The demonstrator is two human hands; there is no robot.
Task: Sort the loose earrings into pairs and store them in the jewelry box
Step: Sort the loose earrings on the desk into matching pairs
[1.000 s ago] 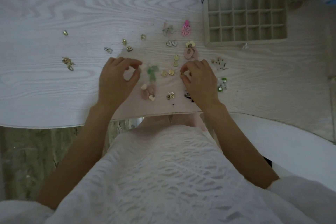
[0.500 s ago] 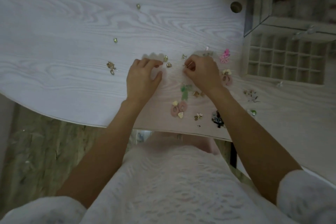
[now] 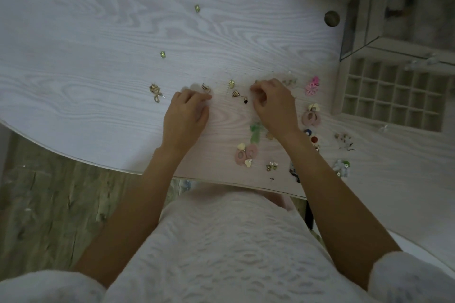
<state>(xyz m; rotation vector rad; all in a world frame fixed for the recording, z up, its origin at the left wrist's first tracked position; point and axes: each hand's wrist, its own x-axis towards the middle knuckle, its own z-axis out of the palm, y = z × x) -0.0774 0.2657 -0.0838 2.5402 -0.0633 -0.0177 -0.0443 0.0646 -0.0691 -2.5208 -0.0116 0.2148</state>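
Loose earrings lie scattered on the white wood-grain table [image 3: 98,44]. My right hand [image 3: 274,104] has its fingers curled and pinches a small gold earring [image 3: 255,83] at its fingertips. My left hand [image 3: 186,115] rests on the table, its fingertips beside a small gold hoop earring [image 3: 206,87]. Between my hands lie a gold stud [image 3: 231,83], a gold heart [image 3: 235,93] and a tiny dark stud [image 3: 245,100]. The jewelry box [image 3: 337,96] stands at the right with its grid tray of small compartments showing.
A pink flower earring [image 3: 312,86], pink oval pairs [image 3: 246,155] [image 3: 311,117] and a green bow [image 3: 256,134] lie by my right wrist. A gold knot pair [image 3: 155,93] and two studs [image 3: 162,54] [image 3: 197,8] lie to the left. The table's front edge curves close below my wrists.
Both hands moved up the table from the middle cluster to the small gold earrings further out. The view shifted left, so the jewelry box now sits at the right edge.
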